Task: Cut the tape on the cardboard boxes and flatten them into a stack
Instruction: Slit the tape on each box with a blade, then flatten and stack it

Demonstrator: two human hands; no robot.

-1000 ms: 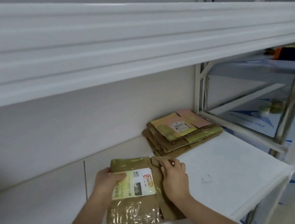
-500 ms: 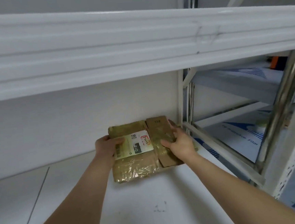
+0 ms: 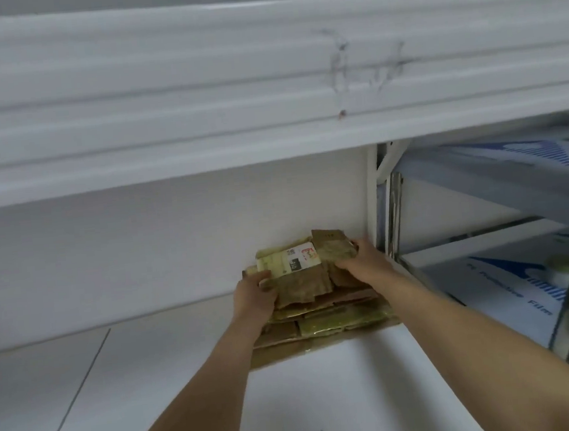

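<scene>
Your left hand (image 3: 254, 295) grips the near left edge of the flattened box (image 3: 298, 270), thumb curled over the top face and the other fingers hidden beneath it. Your right hand (image 3: 362, 260) holds the opposite side, fingers bent over the brown flap at the box's far right corner. The box sits between your two hands, its white shipping label (image 3: 292, 261) facing up just beyond your left thumb and to the left of your right fingertips. The box looks tilted, far edge raised against the back wall (image 3: 175, 242), though the blur makes the angle hard to judge.

Directly below both hands lies the stack of flattened boxes (image 3: 333, 321), brown and yellow-green layers whose edges jut out toward you past your wrists. The held box rests on or just above the top of that stack; you cannot tell whether it is fully touching. The stack lies on the white shelf board (image 3: 153, 381) that runs under your forearms. Just beyond your right hand stands the white upright post (image 3: 374, 200) of the rack, and above both hands runs the upper shelf edge (image 3: 196, 85).
</scene>
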